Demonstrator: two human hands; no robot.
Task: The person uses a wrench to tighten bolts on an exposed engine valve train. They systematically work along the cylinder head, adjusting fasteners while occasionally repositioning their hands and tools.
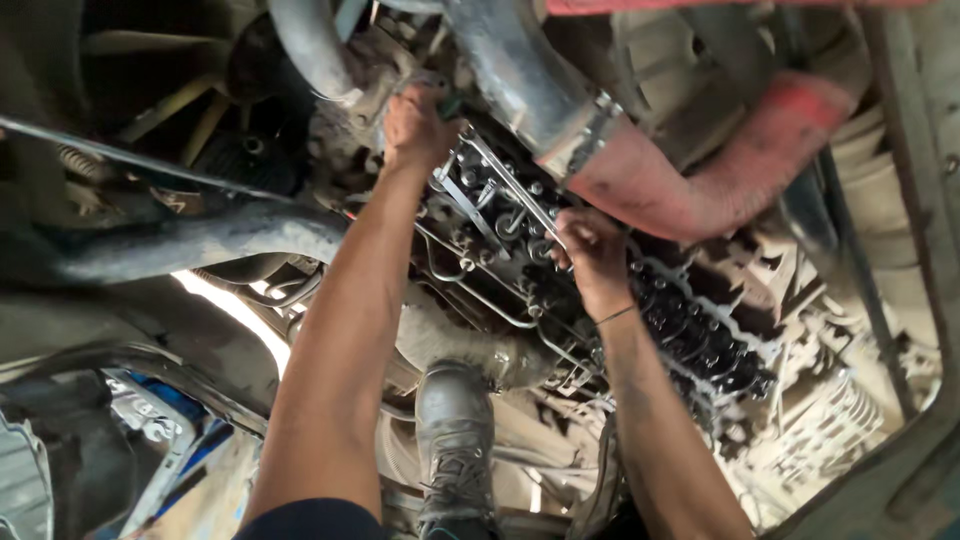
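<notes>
Overhead: open engine top [600, 280], greasy black metal valve gear with thin steel fuel lines [480, 195] crossing it. Left hand [418, 125] clamped on a fitting at the far end; right hand [592, 250] closed on the lines mid-engine. Grey ribbed hose [520, 70] and red-stained pipe [700, 170] crowd alongside; worn boot [455, 430] below.

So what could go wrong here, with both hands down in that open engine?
The right hand works among thin metal pipes over the open, oily black valve gear; a dropped small part could vanish into it. The left hand is wedged under the large grey rubber hose, so a slip may scrape knuckles. The grey boot stands on engine parts, so footing looks unsure.
</notes>
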